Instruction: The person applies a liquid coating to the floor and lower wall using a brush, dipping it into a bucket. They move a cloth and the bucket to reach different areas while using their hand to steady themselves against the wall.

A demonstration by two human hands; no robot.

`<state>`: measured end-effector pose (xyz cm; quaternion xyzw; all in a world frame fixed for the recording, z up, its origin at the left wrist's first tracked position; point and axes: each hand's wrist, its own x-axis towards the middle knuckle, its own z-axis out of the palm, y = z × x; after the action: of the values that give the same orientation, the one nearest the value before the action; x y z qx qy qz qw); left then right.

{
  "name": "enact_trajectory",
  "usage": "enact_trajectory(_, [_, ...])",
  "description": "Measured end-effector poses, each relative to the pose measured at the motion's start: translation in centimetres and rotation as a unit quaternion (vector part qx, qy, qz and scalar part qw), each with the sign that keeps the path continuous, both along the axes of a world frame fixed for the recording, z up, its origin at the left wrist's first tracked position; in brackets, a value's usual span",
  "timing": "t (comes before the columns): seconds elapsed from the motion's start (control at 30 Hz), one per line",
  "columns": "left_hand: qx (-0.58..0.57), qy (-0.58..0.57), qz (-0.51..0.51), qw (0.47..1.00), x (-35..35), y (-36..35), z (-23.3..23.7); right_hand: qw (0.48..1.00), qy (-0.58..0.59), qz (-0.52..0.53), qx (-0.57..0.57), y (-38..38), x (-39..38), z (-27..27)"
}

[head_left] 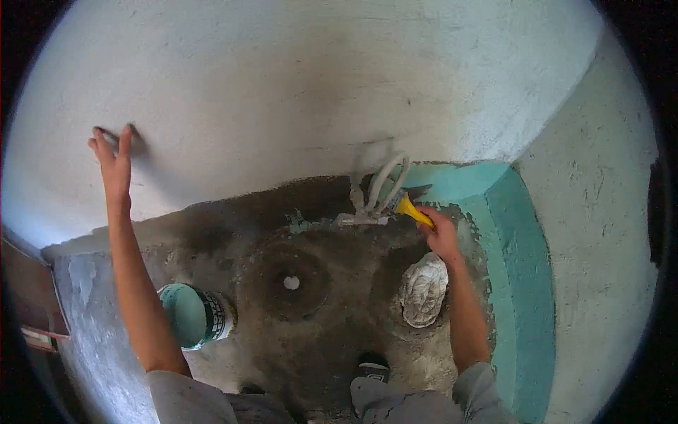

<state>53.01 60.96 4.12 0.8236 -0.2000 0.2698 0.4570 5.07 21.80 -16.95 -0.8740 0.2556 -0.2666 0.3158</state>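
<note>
My right hand is closed round the yellow handle of a paintbrush. Its bristle end is up by a bent pale pipe at the foot of the wall, partly hidden behind it. Fresh turquoise paint covers the low strip of wall to the right of the brush. My left hand is up against the white wall, fingers spread and fingertips touching it, holding nothing. Below my left forearm stands an open bucket of turquoise paint.
A crumpled whitish bundle lies on the stained floor under my right forearm. A round white spot marks the floor's middle. Turquoise paint also covers the lower right wall. My shoe shows at the bottom.
</note>
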Motion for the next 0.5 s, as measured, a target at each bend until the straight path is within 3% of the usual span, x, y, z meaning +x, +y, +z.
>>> enact_trajectory(0.2, [0.012, 0.008, 0.025, 1.0, -1.0, -0.9, 0.9, 1.0, 0.016, -0.015, -0.021, -1.2, 1.8, 0.3])
enact_trajectory(0.5, [0.012, -0.058, 0.04, 0.997, 0.5, -0.5, 0.0, 0.999, -0.018, -0.038, 0.01, 0.6, -1.7, -1.0])
